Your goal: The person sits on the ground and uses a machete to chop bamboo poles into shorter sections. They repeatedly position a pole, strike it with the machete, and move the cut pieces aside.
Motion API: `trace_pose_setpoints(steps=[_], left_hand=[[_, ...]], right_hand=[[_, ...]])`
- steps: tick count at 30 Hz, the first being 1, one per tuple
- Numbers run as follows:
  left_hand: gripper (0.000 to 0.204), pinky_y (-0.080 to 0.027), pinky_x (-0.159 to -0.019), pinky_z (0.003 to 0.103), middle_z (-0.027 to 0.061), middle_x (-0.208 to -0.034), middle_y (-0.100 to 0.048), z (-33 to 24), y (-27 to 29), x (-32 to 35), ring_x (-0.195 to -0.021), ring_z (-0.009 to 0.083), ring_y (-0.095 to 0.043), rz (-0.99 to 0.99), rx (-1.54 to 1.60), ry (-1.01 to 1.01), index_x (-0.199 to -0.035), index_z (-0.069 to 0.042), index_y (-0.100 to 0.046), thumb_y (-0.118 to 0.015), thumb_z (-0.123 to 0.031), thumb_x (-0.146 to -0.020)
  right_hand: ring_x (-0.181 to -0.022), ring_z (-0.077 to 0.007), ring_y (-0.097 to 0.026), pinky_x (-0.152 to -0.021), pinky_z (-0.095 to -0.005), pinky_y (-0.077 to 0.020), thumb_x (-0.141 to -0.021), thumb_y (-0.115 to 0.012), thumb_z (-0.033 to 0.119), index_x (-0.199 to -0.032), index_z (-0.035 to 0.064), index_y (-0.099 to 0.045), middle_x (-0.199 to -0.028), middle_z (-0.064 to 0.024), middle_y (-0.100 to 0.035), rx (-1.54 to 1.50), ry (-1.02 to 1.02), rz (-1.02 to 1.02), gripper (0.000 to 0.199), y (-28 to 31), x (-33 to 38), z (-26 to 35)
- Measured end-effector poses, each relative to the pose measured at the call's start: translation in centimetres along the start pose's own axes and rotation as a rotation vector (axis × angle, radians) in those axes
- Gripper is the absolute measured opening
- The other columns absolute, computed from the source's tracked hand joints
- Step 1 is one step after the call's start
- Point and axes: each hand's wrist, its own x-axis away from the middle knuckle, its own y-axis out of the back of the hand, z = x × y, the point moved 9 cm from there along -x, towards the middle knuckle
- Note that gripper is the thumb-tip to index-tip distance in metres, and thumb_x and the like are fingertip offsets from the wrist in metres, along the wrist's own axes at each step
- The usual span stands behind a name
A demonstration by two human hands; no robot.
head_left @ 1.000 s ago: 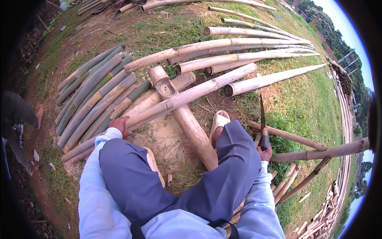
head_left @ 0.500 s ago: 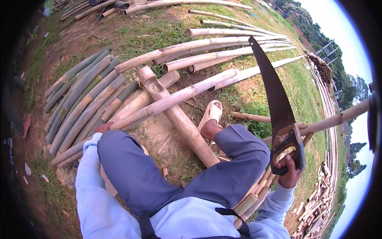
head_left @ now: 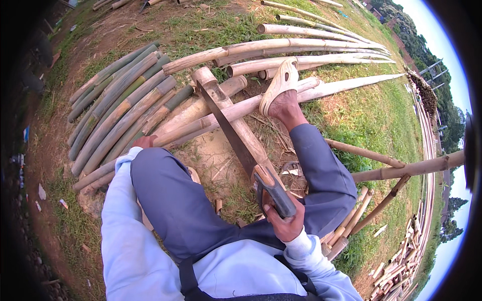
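My right hand [head_left: 287, 220] is wrapped round the dark handle of a handsaw [head_left: 234, 139], close in front of my body. The saw's long dark blade points away to the upper left and lies across a pale bamboo pole [head_left: 188, 130]. My left hand [head_left: 144, 142] grips that pole beside my left knee; its fingers are partly hidden. The pole crosses a thick notched bamboo log [head_left: 251, 139]. My right foot, in a cream clog [head_left: 278, 83], is over the pole beyond the blade and appears to rest on it.
Cut bamboo lengths [head_left: 120, 103] lie stacked at the left. Long pale poles [head_left: 321, 45] stretch across the grass at the far side. A bamboo pole frame [head_left: 401, 170] stands at the right, with a heap of short offcuts [head_left: 399, 261] beyond it.
The saw has come down from upright at the right to lie across the pole. My right foot has lifted from the ground onto or over the pole. My left hand stays on the pole.
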Motion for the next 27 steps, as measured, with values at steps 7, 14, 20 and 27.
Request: trace_pose_setpoints(steps=[7,14,20,27], left_hand=[[0.078,-0.053,-0.095,0.050,0.0197,-0.113,-0.073,-2.0,1.5,0.8,-0.109,0.0414,-0.067,0.089,0.018,0.093,-0.132,-0.017,-0.064,-0.090,-0.033,-0.060],[0.084,-0.054,-0.096,0.050,0.0205,-0.115,-0.073,-3.9,2.3,2.0,-0.108,0.0412,-0.068,0.132,-0.009,0.124,-0.138,-0.018,-0.060,-0.088,-0.037,-0.061],[0.072,-0.054,-0.090,0.051,0.0191,-0.109,-0.074,-4.6,3.0,2.1,-0.103,0.0399,-0.070,0.075,0.008,0.055,-0.128,-0.011,-0.062,-0.086,-0.037,-0.065],[0.073,-0.055,-0.090,0.050,0.0199,-0.107,-0.073,-4.0,3.2,3.0,-0.104,0.0408,-0.070,0.089,0.042,0.063,-0.131,-0.012,-0.061,-0.087,-0.033,-0.065]], right_hand=[[-0.077,-0.0237,-0.072,-0.068,-0.0335,-0.0549,-0.082,-0.084,0.006,-0.122,-0.0035,-0.054,-0.092,-0.0164,-0.067,0.219,0.120,-0.034,0.050,-0.8,1.3,-7.3],[-0.063,-0.0163,-0.066,-0.062,-0.0304,-0.0511,-0.086,-0.077,0.005,-0.102,-0.0007,-0.063,-0.074,-0.0092,-0.066,0.183,-0.011,0.231,0.022,-3.0,-0.7,-3.6],[-0.058,-0.0098,-0.055,-0.054,-0.0252,-0.0450,-0.092,-0.071,0.004,-0.094,-0.0005,-0.058,-0.071,-0.0016,-0.058,0.033,-0.096,0.210,0.014,-3.4,-1.6,-5.3],[-0.055,-0.0079,-0.052,-0.050,-0.0251,-0.0408,-0.095,-0.072,0.005,-0.089,0.0010,-0.060,-0.067,-0.0001,-0.056,-0.117,-0.144,0.228,0.015,-7.0,-5.3,-5.6]])
